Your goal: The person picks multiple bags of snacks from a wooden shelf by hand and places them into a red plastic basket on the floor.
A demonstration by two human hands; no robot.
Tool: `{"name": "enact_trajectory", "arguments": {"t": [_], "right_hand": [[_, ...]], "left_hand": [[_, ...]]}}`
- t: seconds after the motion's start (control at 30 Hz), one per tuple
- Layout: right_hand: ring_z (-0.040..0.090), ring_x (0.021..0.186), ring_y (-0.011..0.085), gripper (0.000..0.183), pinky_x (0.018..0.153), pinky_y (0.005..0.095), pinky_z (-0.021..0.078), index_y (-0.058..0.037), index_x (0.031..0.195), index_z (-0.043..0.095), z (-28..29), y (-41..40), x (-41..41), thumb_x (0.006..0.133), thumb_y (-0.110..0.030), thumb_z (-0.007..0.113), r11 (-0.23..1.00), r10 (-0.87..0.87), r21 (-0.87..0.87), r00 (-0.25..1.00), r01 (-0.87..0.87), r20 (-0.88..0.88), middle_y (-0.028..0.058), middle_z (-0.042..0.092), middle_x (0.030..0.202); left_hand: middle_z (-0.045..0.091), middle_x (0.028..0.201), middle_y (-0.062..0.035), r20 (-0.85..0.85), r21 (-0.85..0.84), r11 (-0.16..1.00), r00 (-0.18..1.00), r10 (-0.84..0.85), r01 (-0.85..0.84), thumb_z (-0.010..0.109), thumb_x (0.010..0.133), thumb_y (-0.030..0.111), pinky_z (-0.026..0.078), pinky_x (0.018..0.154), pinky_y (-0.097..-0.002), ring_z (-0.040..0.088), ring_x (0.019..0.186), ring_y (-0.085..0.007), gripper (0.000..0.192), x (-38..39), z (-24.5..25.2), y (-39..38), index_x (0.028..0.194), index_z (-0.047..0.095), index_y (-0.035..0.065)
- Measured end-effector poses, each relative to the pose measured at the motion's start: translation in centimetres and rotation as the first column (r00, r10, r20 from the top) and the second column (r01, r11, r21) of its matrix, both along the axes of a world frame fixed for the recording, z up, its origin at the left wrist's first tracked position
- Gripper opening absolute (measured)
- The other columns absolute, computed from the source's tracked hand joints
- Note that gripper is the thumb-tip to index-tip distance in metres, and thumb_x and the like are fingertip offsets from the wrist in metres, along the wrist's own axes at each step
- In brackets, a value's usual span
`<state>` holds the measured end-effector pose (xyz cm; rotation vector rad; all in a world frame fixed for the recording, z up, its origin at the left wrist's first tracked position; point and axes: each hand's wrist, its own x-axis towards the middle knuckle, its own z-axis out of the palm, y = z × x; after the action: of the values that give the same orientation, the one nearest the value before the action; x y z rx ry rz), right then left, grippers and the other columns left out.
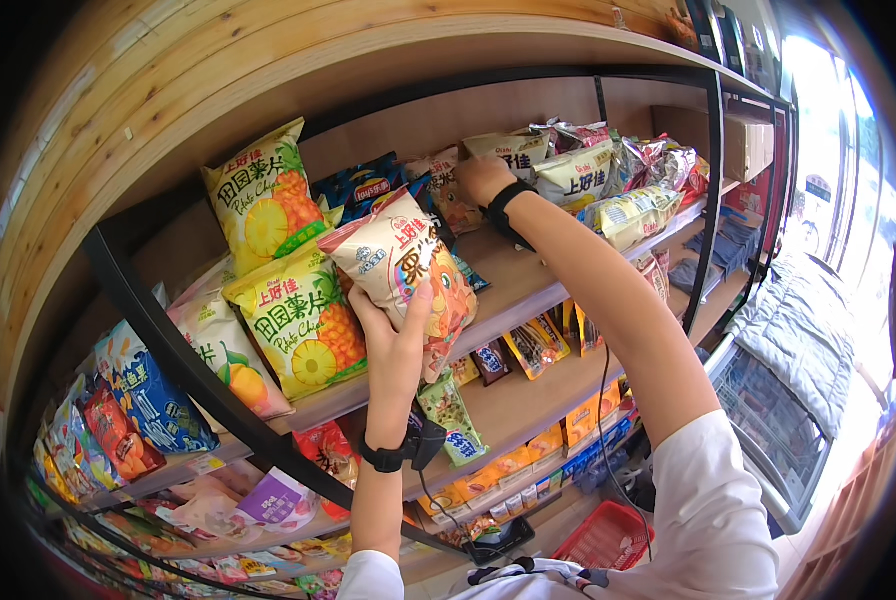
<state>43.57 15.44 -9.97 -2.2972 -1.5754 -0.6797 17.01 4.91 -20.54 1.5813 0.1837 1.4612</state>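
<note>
My left hand (395, 334) holds a cream snack bag (407, 270) with a cartoon figure upright in front of the top shelf. My right hand (485, 180) reaches onto that shelf, at the upper edge of a similar cartoon snack bag (448, 187); the fingertips are partly hidden, so its grasp is unclear. Beside it on the right stand white Oishi bags (577, 176). Two yellow Oishi potato chip bags (302, 322) with pineapple pictures stand left of the held bag. Blue Lay's bags (373, 184) lie behind it. Each wrist wears a black strap.
Black metal posts (710, 202) frame the shelves. Lower shelves carry packaged snacks (534, 345). A red plastic basket (605, 536) sits on the floor. At the right is a glass-topped chest (770, 420) with a quilted cover (793, 337). Thin cables hang near both arms.
</note>
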Motion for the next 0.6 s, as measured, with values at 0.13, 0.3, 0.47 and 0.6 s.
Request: {"name": "enact_trajectory", "arguments": {"t": [0.13,0.3,0.47,0.6], "right_hand": [[0.074,0.101,0.0313,0.027,0.066,0.0579,0.0591,-0.0128,0.115,0.079,-0.7,1.5,0.8,0.093,-0.023,0.065,0.916,-0.379,-0.115,0.923,0.385,0.065,0.0076,0.076,0.118],[0.067,0.119,0.0278,0.045,0.081,0.0513,0.0581,-0.0163,0.130,0.071,-0.7,1.9,2.3,0.090,-0.037,0.070,0.839,-0.444,-0.244,0.872,0.486,0.206,0.0064,0.068,0.134],[0.063,0.126,0.0292,0.042,0.088,0.0540,0.0564,-0.0162,0.132,0.070,-0.7,1.9,5.0,0.094,-0.031,0.065,0.849,-0.494,-0.175,0.867,0.499,0.074,0.0097,0.064,0.141],[0.068,0.120,0.0325,0.036,0.087,0.0544,0.0582,-0.0120,0.127,0.072,1.1,0.1,1.1,0.094,-0.022,0.062,0.949,-0.286,-0.104,0.953,0.296,0.101,0.0145,0.068,0.134]], "left_hand": [[0.048,0.139,-0.0152,0.008,-0.002,1.000,1.000,-0.008,0.008,0.071,0.099,0.021,0.040,0.109,-0.0357,0.051,0.125,-0.0190,0.068,0.0,-0.2,-0.2,0.145,0.028,-0.0011],[0.049,0.140,-0.0136,0.001,0.006,1.000,1.000,0.027,-0.027,0.070,0.100,0.024,0.042,0.108,-0.0342,0.051,0.128,-0.0183,0.070,-0.5,-0.4,-0.1,0.149,0.028,-0.0018],[0.050,0.140,-0.0136,0.004,0.048,0.999,1.000,-0.021,0.021,0.070,0.100,0.025,0.042,0.108,-0.0333,0.052,0.126,-0.0179,0.069,0.4,-0.2,-0.2,0.148,0.029,-0.0020],[0.049,0.137,-0.0149,0.012,0.007,1.000,1.000,-0.012,0.012,0.073,0.097,0.025,0.041,0.108,-0.0356,0.051,0.125,-0.0193,0.069,-0.8,-0.2,0.2,0.144,0.029,-0.0010]]}}
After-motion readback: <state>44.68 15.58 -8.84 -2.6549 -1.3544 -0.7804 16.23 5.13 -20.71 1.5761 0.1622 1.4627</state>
